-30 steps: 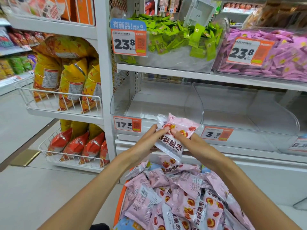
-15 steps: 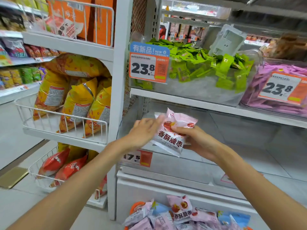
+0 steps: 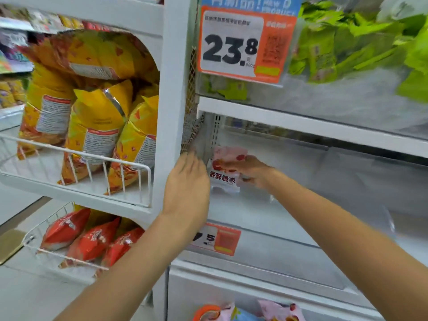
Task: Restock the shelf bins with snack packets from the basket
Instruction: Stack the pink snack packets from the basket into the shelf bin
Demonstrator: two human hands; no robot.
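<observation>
A pink snack packet (image 3: 223,179) with red fruit print and dark lettering sits deep in the left corner of the clear shelf bin (image 3: 266,218). My right hand (image 3: 249,170) reaches into the bin and grips the packet from the right. My left hand (image 3: 187,181) is at the bin's left edge, fingers straight, beside the packet; whether it touches the packet is unclear. At the bottom edge, the orange basket rim (image 3: 206,310) and a few pink packets (image 3: 281,310) show.
A white shelf upright (image 3: 173,112) stands just left of my hands. Wire baskets hold yellow bags (image 3: 97,126) and red bags (image 3: 92,242) on the left. Above, a bin of green packets (image 3: 347,42) carries a 23.8 price tag (image 3: 240,45). A 17.5 tag (image 3: 217,238) hangs below the bin.
Both hands lifted the pink packet from above the basket up and forward into the bin. The left hand has come off the packet's front and now sits by the bin's left edge.
</observation>
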